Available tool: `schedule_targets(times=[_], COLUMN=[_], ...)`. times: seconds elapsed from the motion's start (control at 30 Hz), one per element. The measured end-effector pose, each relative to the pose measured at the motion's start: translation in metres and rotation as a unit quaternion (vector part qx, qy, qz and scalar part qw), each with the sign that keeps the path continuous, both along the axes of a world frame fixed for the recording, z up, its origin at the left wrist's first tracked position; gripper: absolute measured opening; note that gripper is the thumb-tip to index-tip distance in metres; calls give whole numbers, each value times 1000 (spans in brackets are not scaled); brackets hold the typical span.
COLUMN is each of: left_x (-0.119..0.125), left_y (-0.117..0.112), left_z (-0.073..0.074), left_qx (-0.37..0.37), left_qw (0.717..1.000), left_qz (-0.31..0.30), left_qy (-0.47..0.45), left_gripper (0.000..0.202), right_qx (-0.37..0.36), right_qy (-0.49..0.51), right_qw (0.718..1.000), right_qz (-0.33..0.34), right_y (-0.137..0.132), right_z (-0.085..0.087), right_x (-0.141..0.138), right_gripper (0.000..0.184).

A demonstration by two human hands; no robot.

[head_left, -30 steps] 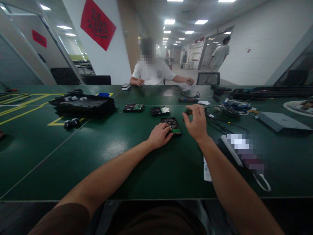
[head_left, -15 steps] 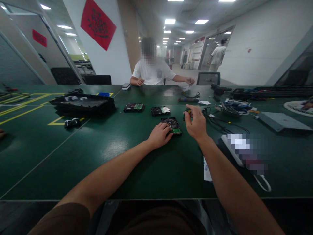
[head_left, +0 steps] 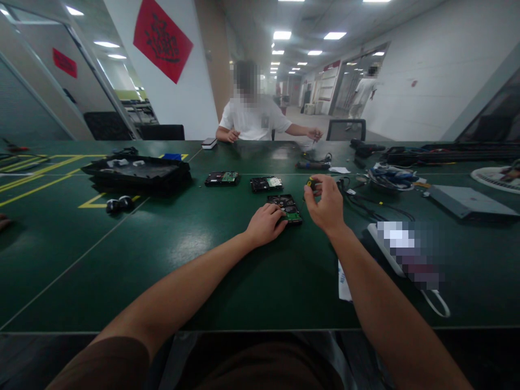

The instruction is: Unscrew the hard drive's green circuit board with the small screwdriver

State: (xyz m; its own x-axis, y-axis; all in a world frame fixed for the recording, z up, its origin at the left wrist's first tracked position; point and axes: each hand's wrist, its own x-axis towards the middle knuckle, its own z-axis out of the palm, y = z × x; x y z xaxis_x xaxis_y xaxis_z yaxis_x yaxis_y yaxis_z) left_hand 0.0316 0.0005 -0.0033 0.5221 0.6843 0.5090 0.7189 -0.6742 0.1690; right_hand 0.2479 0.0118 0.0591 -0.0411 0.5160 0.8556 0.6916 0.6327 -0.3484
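In a long, white-walled office with ceiling lights, a dark green tabletop (head_left: pixel 203 287) spread across the view; a co-worker in a white shirt (head_left: pixel 255 119) sat at its far side. A black tray (head_left: pixel 140 187) stood to the left, a grey box (head_left: pixel 471 200) to the right. The left hand (head_left: pixel 264 223) lay on the near side of a hard drive (head_left: pixel 284 203) at the middle, as it had a second earlier; whether it gripped could not be told. The right hand (head_left: pixel 326 203), just beside the drive, pinched what looked like a screwdriver (head_left: pixel 311 182). Two similar drives lay just beyond. The smallest change: yellow now showed on the screwdriver's dark handle between the fingertips, suggesting it was being twisted, with work on the drive continuing.
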Motion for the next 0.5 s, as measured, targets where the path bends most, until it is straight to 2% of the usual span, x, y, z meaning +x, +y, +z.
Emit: schedule_targets(times=[0.3,0.5], left_x=[0,-1], left_y=[1,0], left_z=[-3,-1], left_qx=[4,3], left_qw=[1000,1000], left_qz=[5,-1], left_qy=[2,4], left_gripper=[31,31], right_qx=[18,25], right_qy=[-2,-14], right_qw=[1000,999], right_qz=[-11,-15], right_y=[2,3], right_z=[2,3], right_x=[3,4], right_gripper=[20,22])
